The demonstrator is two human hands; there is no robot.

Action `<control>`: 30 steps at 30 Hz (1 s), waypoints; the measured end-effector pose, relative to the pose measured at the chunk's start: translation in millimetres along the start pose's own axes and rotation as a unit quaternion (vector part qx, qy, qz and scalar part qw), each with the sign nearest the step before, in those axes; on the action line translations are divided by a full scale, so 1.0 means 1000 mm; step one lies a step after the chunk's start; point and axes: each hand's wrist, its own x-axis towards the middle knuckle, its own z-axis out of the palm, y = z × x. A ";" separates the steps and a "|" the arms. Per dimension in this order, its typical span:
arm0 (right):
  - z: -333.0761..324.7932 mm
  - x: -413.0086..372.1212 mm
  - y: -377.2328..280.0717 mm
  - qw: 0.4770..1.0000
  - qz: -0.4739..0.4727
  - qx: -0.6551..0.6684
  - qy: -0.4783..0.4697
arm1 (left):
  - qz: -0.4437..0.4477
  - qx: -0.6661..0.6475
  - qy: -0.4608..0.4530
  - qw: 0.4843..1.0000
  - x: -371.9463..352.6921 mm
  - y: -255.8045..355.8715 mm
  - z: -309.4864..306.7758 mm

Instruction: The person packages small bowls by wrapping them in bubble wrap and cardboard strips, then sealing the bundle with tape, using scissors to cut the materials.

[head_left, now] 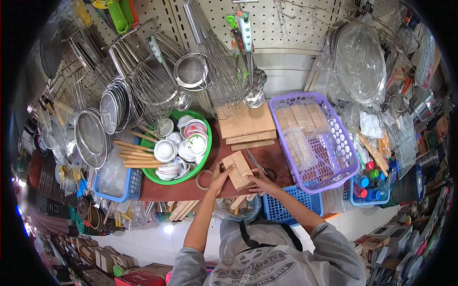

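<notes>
Between my two hands is a small brown cardboard box [240,172], held tilted above the red-brown tabletop [217,188]. My left hand [219,175] grips its left side, the thumb lying on the upper face. At the lower right end, my right hand [261,182] presses the box with thumb and fingers. A roll of brown tape [204,179] lies just left of my left hand. Scissors [267,172] with dark handles rest beyond my right hand. Behind the box sits a stack of flat cardboard [245,123].
A green basin [208,157] of small bowls stands to the left. The purple basket [350,180] on the right holds several wrapped brown packages [301,117]. Whisks [222,76] and strainers [191,70] hang overhead. A blue basket [286,209] is below the table's front edge.
</notes>
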 end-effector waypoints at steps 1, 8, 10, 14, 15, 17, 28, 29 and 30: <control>0.001 0.001 -0.002 1.000 0.000 -0.014 0.004 | 0.006 0.010 0.003 1.000 0.001 0.001 0.001; -0.005 0.024 0.005 0.935 -0.134 -0.321 0.069 | 0.058 0.142 -0.021 0.988 0.019 0.006 -0.016; 0.005 0.007 -0.016 0.914 -0.115 -0.381 0.082 | 0.057 0.173 -0.006 0.983 0.026 -0.004 -0.022; 0.009 0.005 -0.029 0.899 -0.109 -0.415 0.082 | 0.099 0.165 0.047 0.980 0.043 -0.033 -0.023; 0.003 0.020 -0.014 0.897 -0.121 -0.416 0.086 | 0.107 0.154 0.045 0.981 0.030 -0.013 -0.013; -0.004 0.037 0.004 0.897 -0.144 -0.409 0.086 | 0.122 0.141 0.052 0.981 0.019 -0.001 -0.002; 0.001 0.035 -0.007 0.903 -0.107 -0.412 0.062 | 0.204 0.213 0.054 0.954 -0.013 -0.007 0.004; 0.000 0.035 -0.007 0.901 -0.100 -0.418 0.059 | 0.207 0.236 0.065 0.947 -0.014 -0.009 0.004; 0.001 0.034 -0.009 0.899 -0.094 -0.424 0.056 | 0.204 0.224 0.067 0.951 -0.014 -0.011 0.005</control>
